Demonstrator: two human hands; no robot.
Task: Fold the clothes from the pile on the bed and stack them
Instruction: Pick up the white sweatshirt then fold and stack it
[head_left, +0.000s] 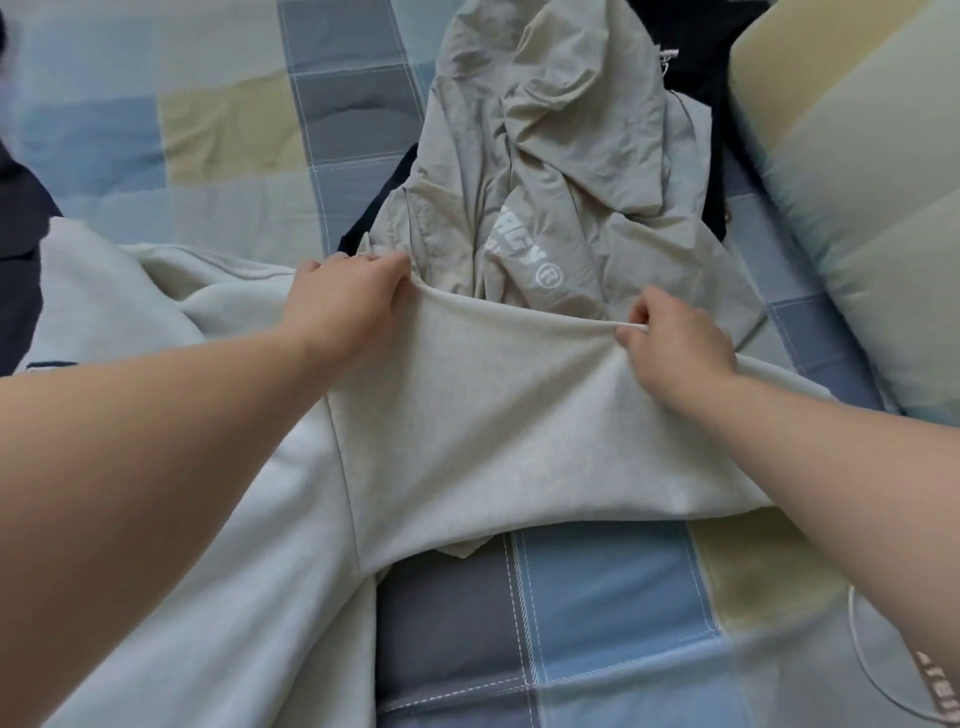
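A pale grey-white garment (493, 441) lies spread across the bed, reaching from the left edge to the middle. My left hand (343, 301) grips its far edge at the left. My right hand (675, 343) pinches the same edge further right, so the fabric is stretched between them. Just beyond the hands lies the pile: a crumpled beige jacket (561, 156) with white lettering, on top of a dark navy garment (691, 57).
The bed has a patchwork cover (597, 613) in blue, grey and beige squares. A pale pillow (857, 182) lies at the right. A dark cloth (21, 223) sits at the left edge.
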